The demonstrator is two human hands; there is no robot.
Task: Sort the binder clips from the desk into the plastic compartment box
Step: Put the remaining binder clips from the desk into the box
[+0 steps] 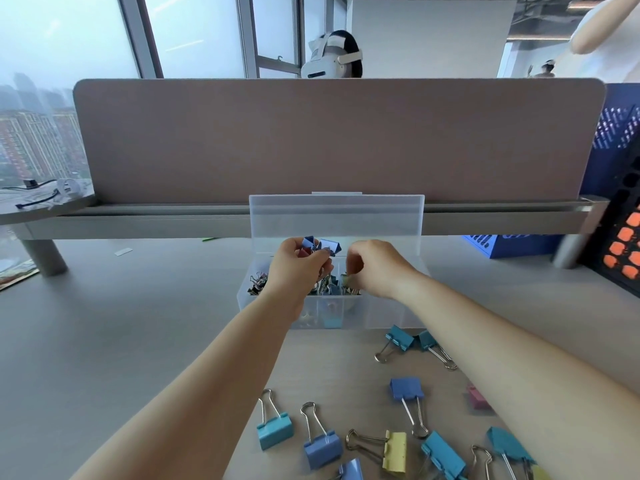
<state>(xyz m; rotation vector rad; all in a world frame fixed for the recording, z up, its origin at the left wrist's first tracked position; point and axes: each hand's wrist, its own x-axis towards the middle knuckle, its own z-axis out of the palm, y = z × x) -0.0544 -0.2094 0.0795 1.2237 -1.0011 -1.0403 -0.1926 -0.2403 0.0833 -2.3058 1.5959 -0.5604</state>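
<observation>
Clips (320, 244) pinched in left hand (298, 263) should drop into one box (374, 315) compartment; right hand (379, 270) curls, its hold unclear.

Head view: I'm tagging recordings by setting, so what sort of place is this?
Probably an open-plan office: a desk with a fabric divider panel, tall windows overlooking city towers, and binder clips scattered before a plastic compartment box.

Left hand (298, 263) and right hand (378, 268) reach forward, fingers curled.
</observation>
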